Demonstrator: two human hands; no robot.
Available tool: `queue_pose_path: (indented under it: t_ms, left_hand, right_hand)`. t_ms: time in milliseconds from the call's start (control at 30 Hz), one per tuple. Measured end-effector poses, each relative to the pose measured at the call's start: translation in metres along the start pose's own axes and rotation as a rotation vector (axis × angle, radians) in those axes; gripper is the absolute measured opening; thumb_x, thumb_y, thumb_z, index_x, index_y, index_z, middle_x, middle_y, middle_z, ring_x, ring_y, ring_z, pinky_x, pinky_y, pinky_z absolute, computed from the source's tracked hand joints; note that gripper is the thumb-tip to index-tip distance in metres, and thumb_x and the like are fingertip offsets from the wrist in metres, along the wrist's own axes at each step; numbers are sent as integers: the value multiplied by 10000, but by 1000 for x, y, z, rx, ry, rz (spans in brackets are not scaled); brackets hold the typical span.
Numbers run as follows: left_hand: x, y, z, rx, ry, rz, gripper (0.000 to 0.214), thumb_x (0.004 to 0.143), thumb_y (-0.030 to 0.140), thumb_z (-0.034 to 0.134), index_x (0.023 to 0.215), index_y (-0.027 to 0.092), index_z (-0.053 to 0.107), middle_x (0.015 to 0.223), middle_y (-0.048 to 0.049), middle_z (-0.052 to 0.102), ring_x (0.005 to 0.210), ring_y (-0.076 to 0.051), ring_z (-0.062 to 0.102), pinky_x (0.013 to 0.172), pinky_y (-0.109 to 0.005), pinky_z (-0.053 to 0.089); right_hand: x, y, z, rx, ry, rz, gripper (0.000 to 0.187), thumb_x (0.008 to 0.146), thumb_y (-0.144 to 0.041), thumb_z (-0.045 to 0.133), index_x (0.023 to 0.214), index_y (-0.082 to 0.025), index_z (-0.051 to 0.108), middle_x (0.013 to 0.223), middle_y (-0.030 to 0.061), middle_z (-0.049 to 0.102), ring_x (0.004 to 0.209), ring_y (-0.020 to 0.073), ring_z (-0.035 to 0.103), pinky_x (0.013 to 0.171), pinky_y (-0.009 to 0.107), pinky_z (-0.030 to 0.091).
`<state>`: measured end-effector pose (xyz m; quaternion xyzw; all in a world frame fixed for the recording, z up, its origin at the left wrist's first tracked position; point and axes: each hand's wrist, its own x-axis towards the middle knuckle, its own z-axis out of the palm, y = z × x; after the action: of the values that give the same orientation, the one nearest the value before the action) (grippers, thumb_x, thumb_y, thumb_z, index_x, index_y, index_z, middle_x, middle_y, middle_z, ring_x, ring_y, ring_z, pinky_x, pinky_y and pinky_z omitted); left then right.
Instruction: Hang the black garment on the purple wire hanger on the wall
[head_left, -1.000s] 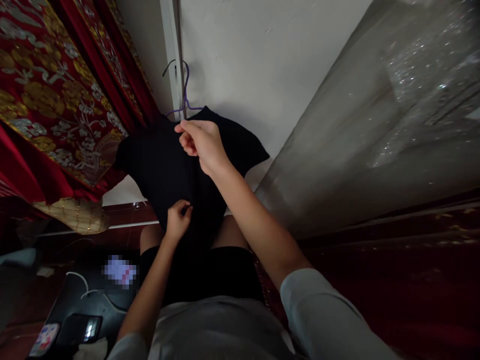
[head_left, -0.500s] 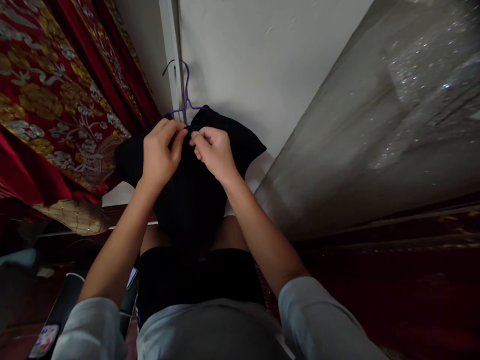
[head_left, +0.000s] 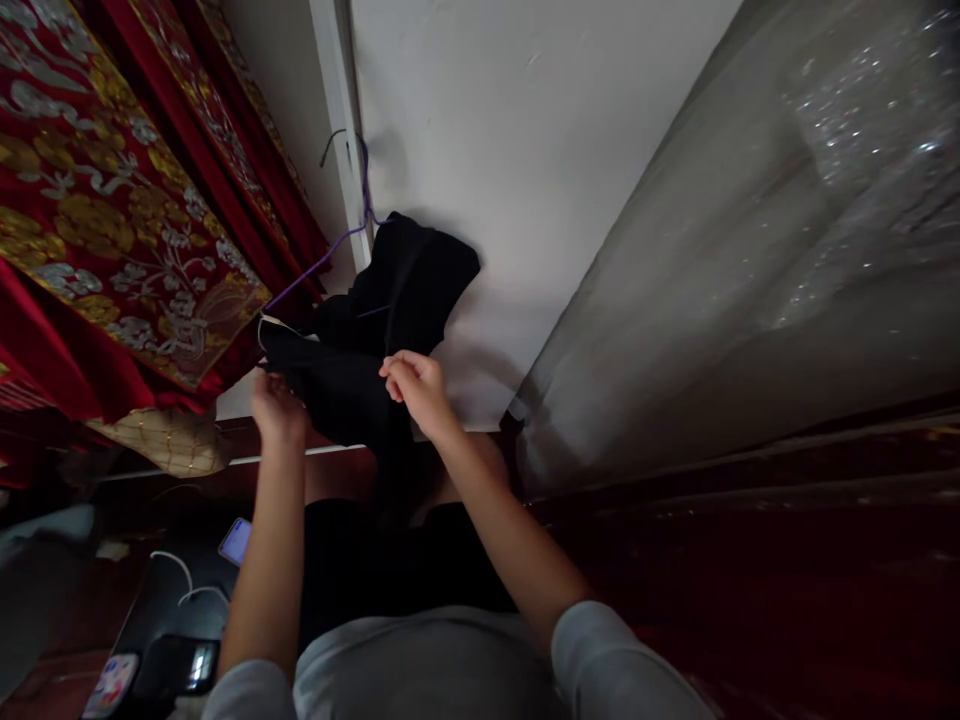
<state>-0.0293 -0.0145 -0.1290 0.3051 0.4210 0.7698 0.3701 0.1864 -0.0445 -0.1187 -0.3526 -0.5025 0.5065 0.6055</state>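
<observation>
A black garment (head_left: 429,272) hangs on a purple hanger (head_left: 318,267). Its right shoulder still covers the hanger, while on the left the hanger's arm is bare and the cloth sags below it. My right hand (head_left: 416,387) pinches an edge of the garment near its middle. Lower left, my left hand (head_left: 279,405) is closed at the garment's left side, just under the hanger's left end; its fingertips are partly hidden by the cloth. A pale strip shows along the garment's edge there.
The hanger's hook sits at a white frame edge (head_left: 339,90) beside a pale wall (head_left: 540,130). Red curtain-like fabric with gold and silver flowers (head_left: 112,200) hangs left. A large plastic-wrapped object (head_left: 675,300) leans right. A lit phone (head_left: 236,540) lies lower left.
Both hands have moved down from the garment's neck, and the left has gone outward to the left. The garment's left shoulder has come off the hanger, baring its left arm.
</observation>
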Motion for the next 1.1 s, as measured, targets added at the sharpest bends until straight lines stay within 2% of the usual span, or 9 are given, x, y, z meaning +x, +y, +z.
queue_pose_path:
  t_ms: [133,300,433,500,567,667,767,900,1100]
  left_hand:
    - [-39,-41,-7,379,-278,-9,262,834,385,690,735,161,596,690,11,571,711,-135,565,707,-220,456]
    - [-46,-22,12,332,-531,52,316,893,467,679,821,162,643,810,-13,614,797,-144,589,836,-255,494]
    - [-61,1,43,294,-600,112,316,917,479,684,886,165,680,849,-35,654,825,-165,619,850,-285,510]
    - [-70,9,55,395,-646,213,308,947,468,655,906,166,700,864,-49,662,846,-177,619,848,-295,504]
    - [-76,13,59,481,-655,335,314,961,475,641,933,171,715,965,-75,658,966,-203,617,943,-326,489]
    - [-78,13,47,483,-721,337,411,994,551,553,1169,207,697,1173,-111,635,1185,-258,583,1095,-391,440]
    - [-80,1,19,526,-925,132,491,1011,562,504,1384,253,583,1189,-110,669,1215,-298,607,1100,-422,460]
    - [-76,-11,-15,774,-1076,89,311,996,456,563,1169,235,697,1042,-91,721,1056,-304,677,992,-397,508]
    - [-28,19,-44,1086,-1063,135,266,946,433,580,991,230,745,919,-82,748,828,-259,693,794,-317,506]
  right_hand:
    - [3,12,-19,-2,53,51,280,811,-449,594,683,-201,569,483,-55,459,433,83,407,458,235,298]
    - [5,20,-48,-279,66,24,264,784,-437,662,711,-186,627,658,6,603,650,137,577,663,280,452]
    - [-5,19,-40,-196,-214,25,423,710,-413,780,1058,-212,648,1079,50,698,1059,208,653,969,343,502]
    - [-10,18,-31,-120,-373,53,509,725,-391,762,1184,-232,607,1147,48,695,1118,220,648,1010,363,508]
    - [-11,13,-27,-190,-394,41,393,784,-360,688,1148,-222,632,1081,41,713,1075,232,658,987,378,525]
    - [-4,-7,-30,-392,-430,-64,166,816,-242,588,941,-203,690,933,28,728,965,236,677,940,387,535]
    - [16,-31,-36,-493,-428,-275,263,830,-165,583,1050,-232,711,1085,26,745,1055,224,682,1013,375,502]
    - [64,-30,-36,-472,-61,-428,345,930,-341,603,1254,-226,639,1336,71,670,1266,213,604,1091,347,451]
    - [104,11,-55,-612,-57,-298,363,961,-527,553,945,-197,704,988,64,744,982,207,677,937,305,482]
